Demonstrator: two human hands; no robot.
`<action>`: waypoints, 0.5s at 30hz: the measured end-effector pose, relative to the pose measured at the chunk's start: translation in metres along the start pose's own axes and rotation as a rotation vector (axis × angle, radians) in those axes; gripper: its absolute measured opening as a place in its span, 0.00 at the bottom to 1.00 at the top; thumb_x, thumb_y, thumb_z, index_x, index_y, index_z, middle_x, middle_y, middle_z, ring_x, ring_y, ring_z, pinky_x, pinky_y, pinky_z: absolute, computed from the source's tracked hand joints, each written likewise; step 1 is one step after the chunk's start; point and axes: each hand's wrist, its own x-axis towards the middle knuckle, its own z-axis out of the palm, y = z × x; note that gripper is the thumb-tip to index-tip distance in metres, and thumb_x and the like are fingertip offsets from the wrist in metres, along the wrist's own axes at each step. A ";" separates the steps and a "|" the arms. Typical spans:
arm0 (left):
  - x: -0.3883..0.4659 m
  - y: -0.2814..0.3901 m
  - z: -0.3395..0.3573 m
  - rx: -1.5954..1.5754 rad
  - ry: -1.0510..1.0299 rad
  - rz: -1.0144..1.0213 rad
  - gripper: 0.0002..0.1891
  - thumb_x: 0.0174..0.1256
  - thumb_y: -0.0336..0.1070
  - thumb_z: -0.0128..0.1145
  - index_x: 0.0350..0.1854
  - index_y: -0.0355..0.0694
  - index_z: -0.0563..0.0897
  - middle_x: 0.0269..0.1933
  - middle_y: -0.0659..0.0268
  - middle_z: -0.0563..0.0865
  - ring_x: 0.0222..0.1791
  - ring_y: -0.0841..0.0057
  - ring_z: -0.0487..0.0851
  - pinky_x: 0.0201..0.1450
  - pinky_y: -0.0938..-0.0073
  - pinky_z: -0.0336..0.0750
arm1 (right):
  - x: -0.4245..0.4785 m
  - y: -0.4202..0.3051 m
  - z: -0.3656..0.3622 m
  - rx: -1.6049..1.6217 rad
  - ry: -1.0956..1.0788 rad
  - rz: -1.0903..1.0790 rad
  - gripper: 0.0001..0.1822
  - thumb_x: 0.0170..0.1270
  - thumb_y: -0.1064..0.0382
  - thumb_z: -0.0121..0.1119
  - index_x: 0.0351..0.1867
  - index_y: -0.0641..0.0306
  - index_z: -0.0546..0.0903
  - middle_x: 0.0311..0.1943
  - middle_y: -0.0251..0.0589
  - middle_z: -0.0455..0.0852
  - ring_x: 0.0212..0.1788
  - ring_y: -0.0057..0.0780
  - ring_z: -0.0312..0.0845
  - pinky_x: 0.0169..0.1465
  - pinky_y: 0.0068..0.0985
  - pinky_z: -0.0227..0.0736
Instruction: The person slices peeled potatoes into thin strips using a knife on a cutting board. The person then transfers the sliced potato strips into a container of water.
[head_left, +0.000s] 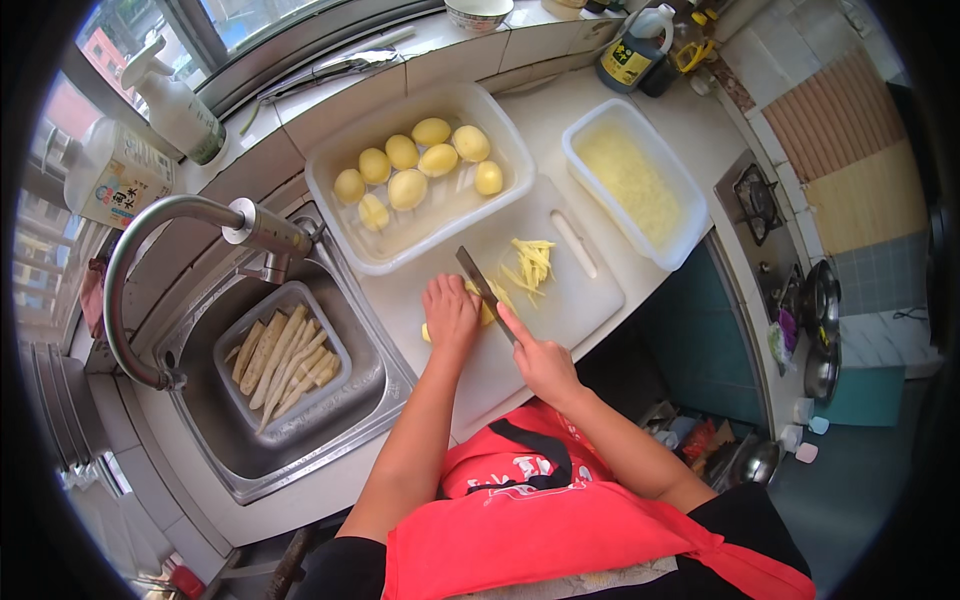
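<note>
My right hand (546, 366) grips a kitchen knife (480, 279), its dark blade pointing up and left over a white plastic cutting board (600, 294). Against the blade's left side, my left hand (452, 311) presses down on yellow potato pieces (486, 313), mostly hidden under its fingers. A small pile of cut potato strips (532, 264) lies right of the blade. Beyond the board, a translucent plastic tub (442, 231) holds several peeled potatoes (407, 190) in water. To the right, a smaller plastic container (694, 225) contains many pale yellow shreds (626, 174) in liquid.
On the left, a steel sink (259, 471) holds a plastic basin (341, 358) of long peeled roots (285, 360), under a curved faucet (142, 217). Bottles (634, 52) stand at the back right. A gas stove (750, 195) is at the right. The counter's front edge runs close to my apron.
</note>
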 end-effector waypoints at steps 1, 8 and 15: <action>-0.003 0.001 0.001 -0.003 -0.012 -0.003 0.10 0.50 0.36 0.51 0.32 0.37 0.69 0.34 0.58 0.73 0.40 0.62 0.71 0.45 0.64 0.63 | 0.000 -0.005 -0.003 -0.050 -0.050 0.042 0.37 0.58 0.67 0.47 0.68 0.31 0.50 0.19 0.54 0.78 0.25 0.56 0.75 0.33 0.46 0.71; 0.003 -0.003 0.000 -0.029 -0.023 -0.012 0.10 0.51 0.35 0.51 0.34 0.37 0.69 0.36 0.58 0.73 0.42 0.62 0.70 0.46 0.62 0.63 | 0.001 0.000 -0.001 0.037 -0.021 0.011 0.37 0.58 0.66 0.47 0.68 0.30 0.50 0.19 0.54 0.78 0.26 0.55 0.76 0.33 0.45 0.71; -0.001 -0.002 -0.008 -0.064 -0.005 -0.013 0.12 0.52 0.36 0.50 0.37 0.37 0.70 0.38 0.58 0.73 0.44 0.60 0.70 0.50 0.62 0.62 | 0.008 -0.002 0.005 -0.030 -0.041 0.057 0.38 0.57 0.66 0.47 0.68 0.30 0.51 0.20 0.52 0.79 0.26 0.54 0.76 0.35 0.46 0.71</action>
